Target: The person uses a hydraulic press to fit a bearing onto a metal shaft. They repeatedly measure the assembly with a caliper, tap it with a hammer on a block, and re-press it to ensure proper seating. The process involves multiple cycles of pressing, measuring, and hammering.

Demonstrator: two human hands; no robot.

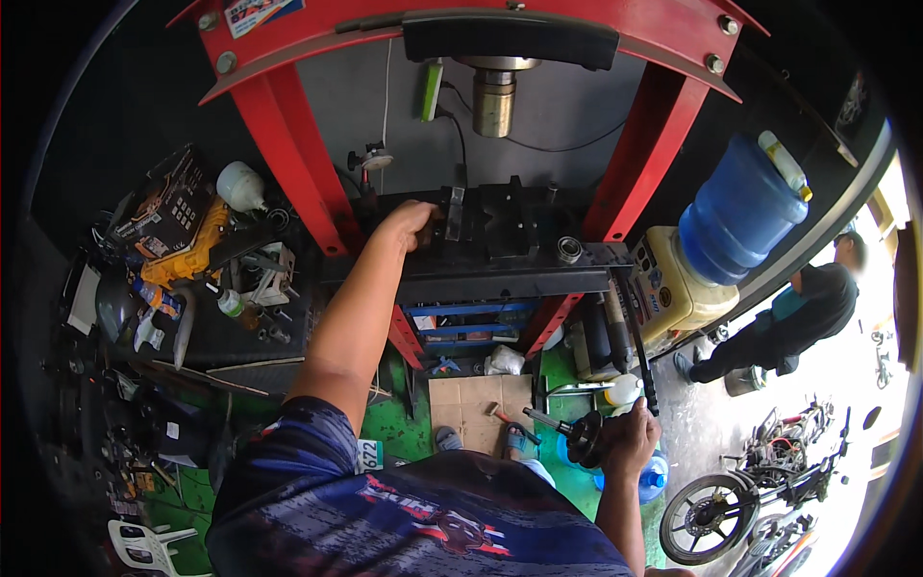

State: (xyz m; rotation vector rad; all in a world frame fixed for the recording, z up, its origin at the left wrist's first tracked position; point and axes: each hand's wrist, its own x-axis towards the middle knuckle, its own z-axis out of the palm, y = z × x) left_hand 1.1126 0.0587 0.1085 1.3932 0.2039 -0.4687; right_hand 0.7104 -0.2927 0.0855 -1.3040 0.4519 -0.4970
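My left hand point(415, 223) reaches to the bed of a red shop press, its fingers curled at the edge of a black metal block point(456, 213). The fingertips are partly hidden. Beside that block lies another black notched block point(507, 221). Low on the right, my right hand point(630, 439) is closed around a dark crankshaft point(586, 439), whose bare steel end points left. Above the bed hangs the press ram point(493, 104), well apart from the blocks. A ring-shaped bearing point(569, 250) sits on the right of the bed.
Tools, bottles and a black box point(162, 204) crowd the bench at left. A dial gauge point(373, 159) stands by the left post. At right are a blue water jug point(742, 212), a person point(803, 317) and a motorcycle point(740, 505). A hammer point(500, 413) lies on cardboard point(461, 391).
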